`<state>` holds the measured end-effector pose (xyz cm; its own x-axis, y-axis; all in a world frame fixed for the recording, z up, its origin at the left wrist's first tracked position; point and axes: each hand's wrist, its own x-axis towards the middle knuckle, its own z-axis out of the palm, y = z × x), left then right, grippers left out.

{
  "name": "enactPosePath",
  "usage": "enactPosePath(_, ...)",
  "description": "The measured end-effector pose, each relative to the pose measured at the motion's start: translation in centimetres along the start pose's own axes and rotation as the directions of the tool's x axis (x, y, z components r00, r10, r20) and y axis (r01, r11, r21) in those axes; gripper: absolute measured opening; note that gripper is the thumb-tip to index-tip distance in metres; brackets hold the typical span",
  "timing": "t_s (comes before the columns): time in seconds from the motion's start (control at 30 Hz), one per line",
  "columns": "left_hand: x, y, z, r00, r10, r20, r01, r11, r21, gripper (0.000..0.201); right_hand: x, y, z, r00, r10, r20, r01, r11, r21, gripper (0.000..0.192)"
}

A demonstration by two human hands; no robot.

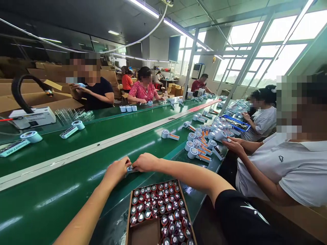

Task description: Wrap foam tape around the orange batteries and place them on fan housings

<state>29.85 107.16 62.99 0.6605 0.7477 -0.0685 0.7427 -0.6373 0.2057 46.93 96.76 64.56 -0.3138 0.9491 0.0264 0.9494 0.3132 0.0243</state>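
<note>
My left hand (118, 171) and my right hand (145, 162) meet over the near green belt, fingers closed on a light-blue handheld fan part (130, 169). Most of the part is hidden behind my fingers; a pale flat end shows below them. Just nearer to me, a cardboard tray (144, 233) holds several rows of small round motors (148, 213) with dark red wires. One front-left compartment shows bare cardboard. Beyond my right forearm lies a cluster of light-blue fan housings (192, 152) with orange strips in their handles.
A single fan housing (165, 133) lies on the belt (84, 180). At right, a co-worker in a white shirt (276, 166) holds a housing close to my right arm. A blue tray (233, 123) of small parts stands farther back. Several people sit along the far side.
</note>
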Motion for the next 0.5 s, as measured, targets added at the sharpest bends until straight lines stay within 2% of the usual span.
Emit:
enactPosePath(0.17, 0.5, 0.3, 0.7, 1.000, 0.018, -0.011, -0.018, 1.000, -0.018, 0.025, -2.0, 1.3, 0.3, 0.992, 0.114, -0.047, -0.114, 0.993, 0.014, 0.036)
enactPosePath(0.37, 1.2, 0.7, 1.5, 0.999, 0.031, -0.026, -0.032, 0.998, -0.058, 0.024, 0.0, -0.9, 1.8, 0.992, 0.098, 0.082, -0.099, 0.995, 0.009, 0.034)
enactPosePath(0.5, 0.8, 2.8, 0.6, 0.998, 0.057, -0.037, -0.061, 0.992, -0.106, 0.025, 0.6, -0.6, 0.5, 0.984, 0.094, 0.153, -0.099, 0.995, 0.028, 0.028)
